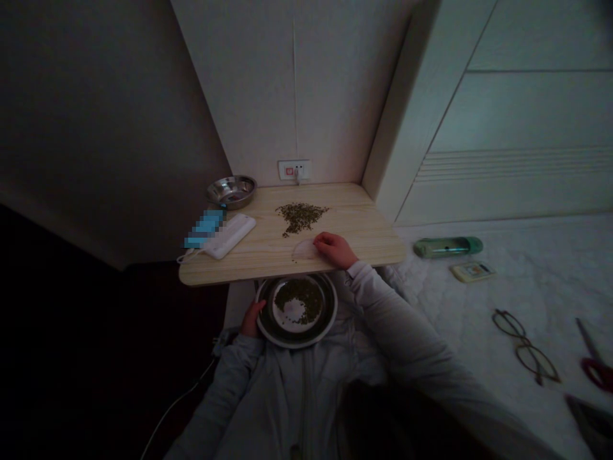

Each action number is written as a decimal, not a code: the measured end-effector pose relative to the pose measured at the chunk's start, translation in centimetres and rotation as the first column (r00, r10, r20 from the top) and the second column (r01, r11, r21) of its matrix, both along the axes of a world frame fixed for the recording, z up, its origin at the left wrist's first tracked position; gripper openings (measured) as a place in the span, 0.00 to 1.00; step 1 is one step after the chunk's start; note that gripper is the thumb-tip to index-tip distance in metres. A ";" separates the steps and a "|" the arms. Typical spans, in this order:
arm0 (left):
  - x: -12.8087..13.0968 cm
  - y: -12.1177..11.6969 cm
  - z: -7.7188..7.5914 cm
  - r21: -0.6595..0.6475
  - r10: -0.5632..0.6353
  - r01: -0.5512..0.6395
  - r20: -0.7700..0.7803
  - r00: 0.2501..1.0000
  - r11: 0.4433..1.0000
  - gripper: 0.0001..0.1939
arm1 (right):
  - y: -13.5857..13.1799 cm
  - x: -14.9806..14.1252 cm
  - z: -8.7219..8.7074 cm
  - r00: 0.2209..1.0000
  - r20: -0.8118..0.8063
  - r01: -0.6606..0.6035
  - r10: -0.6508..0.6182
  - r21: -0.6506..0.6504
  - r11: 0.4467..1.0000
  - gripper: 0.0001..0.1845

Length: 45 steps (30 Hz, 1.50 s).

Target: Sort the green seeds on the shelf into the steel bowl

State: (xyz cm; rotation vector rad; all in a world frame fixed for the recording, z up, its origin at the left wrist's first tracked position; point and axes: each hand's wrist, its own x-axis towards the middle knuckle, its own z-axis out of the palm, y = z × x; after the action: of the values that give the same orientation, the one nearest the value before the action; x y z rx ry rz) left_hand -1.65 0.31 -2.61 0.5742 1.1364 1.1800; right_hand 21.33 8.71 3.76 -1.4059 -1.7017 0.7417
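My left hand [252, 317] is closed on the left rim of a round pale-rimmed bowl [290, 345], held at my lap just under the table edge. Inside it are small greenish-brown grains [313, 300], like mung beans, around a bare whitish patch. Over the front of the wooden tabletop, my right hand [335, 249] pinches a thin, translucent flat piece [304, 249] whose kind I cannot make out. A loose pile of the same grains [301, 217] lies on the table beyond that hand, with a few stray ones near the translucent piece.
On the wooden table [268, 255] stand a steel bowl [232, 191], a white power bank [230, 236] and a phone [205, 228]. A wall socket [294, 170] is behind. On the bed [445, 306] lie a green case [447, 247], glasses [525, 345] and scissors [596, 364].
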 end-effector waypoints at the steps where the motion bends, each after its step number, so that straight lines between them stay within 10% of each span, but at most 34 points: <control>1: 0.0 0.0 0.1 0.004 0.002 -0.002 0.001 1.000 1.000 0.11 | 0.0 0.0 0.0 1.000 0.011 -0.001 0.001 0.004 1.000 0.10; 45: 0.2 0.2 0.5 0.077 0.050 -0.046 -0.052 0.997 0.996 0.05 | -1.0 -0.7 0.3 0.991 -0.056 -0.124 0.121 -0.052 0.991 0.10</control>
State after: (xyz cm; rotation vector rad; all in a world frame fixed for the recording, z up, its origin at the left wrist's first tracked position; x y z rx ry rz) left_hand -1.50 0.51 -2.08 0.6424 1.1606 1.2597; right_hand 20.62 7.75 4.10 -1.3166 -1.7505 0.8922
